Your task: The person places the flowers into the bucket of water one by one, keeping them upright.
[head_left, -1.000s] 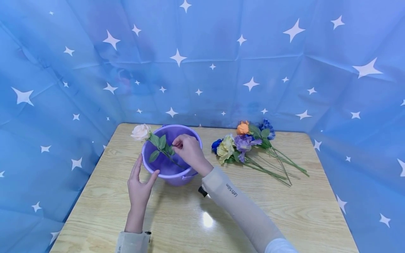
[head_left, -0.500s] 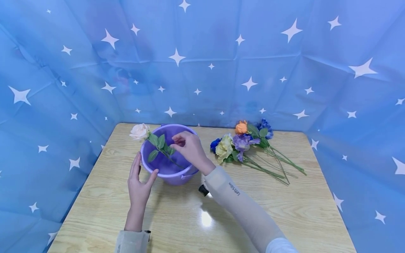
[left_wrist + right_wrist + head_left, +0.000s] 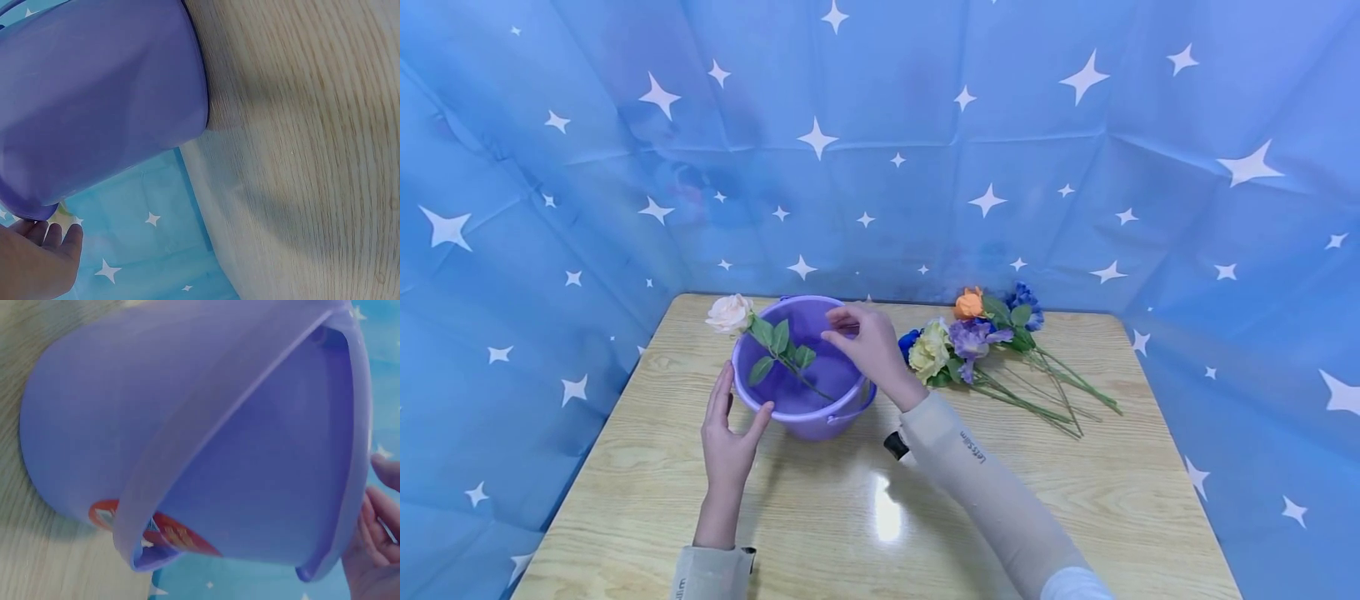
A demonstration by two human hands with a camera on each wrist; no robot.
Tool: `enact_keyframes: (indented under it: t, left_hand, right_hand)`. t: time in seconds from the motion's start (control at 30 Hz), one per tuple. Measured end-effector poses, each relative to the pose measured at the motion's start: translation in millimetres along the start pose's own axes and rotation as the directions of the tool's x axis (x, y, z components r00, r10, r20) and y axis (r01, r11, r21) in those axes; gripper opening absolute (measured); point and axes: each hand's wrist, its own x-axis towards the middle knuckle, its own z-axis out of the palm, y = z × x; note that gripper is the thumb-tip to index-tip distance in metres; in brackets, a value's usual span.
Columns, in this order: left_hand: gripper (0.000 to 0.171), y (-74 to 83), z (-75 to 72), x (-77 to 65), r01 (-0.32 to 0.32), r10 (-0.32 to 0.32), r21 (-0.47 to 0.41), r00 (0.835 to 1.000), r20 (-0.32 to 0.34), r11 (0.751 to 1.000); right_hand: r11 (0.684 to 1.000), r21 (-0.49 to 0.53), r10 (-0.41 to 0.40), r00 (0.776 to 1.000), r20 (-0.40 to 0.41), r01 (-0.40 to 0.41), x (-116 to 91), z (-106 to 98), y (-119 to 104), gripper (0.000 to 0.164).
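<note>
A purple bucket (image 3: 820, 425) stands upright on the table, its handle lowered toward the near right. My left hand (image 3: 730, 442) rests against its near-left side, straight fingers along the rim and thumb on the front of it. In the left wrist view the fingertips (image 3: 74, 240) reach past the rim. A pale pink rose (image 3: 730, 314) leans in the bucket, bloom outside over the left rim, leafy stem slanting down inside. Over the right rim, my right hand (image 3: 872, 346) holds nothing, its fingers loosely bent and apart from the rose's leaves.
Right of the bucket lie several artificial flowers: an orange rose (image 3: 969, 303), a yellow bloom (image 3: 930, 350), a purple bloom (image 3: 973, 340) and blue ones (image 3: 1026, 305), stems toward the near right. A blue starred curtain (image 3: 880, 192) hangs behind the wooden table (image 3: 1037, 508).
My right hand has let go of the rose stem and moved right, to above the bucket's right rim. The rose stays leaning in the bucket, and my left hand remains at the rim.
</note>
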Motion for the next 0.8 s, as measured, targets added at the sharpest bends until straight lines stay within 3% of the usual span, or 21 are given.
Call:
enact_keyframes:
  t: [0.8]
  left_hand:
    - [0.081,0.6,0.2,-0.4,0.004,-0.004,0.003,1.0,-0.003,1.0]
  right_hand:
    - [0.999,0.025,0.035,0.991,-0.131,-0.032,-11.1,-57.6,36.3,0.026]
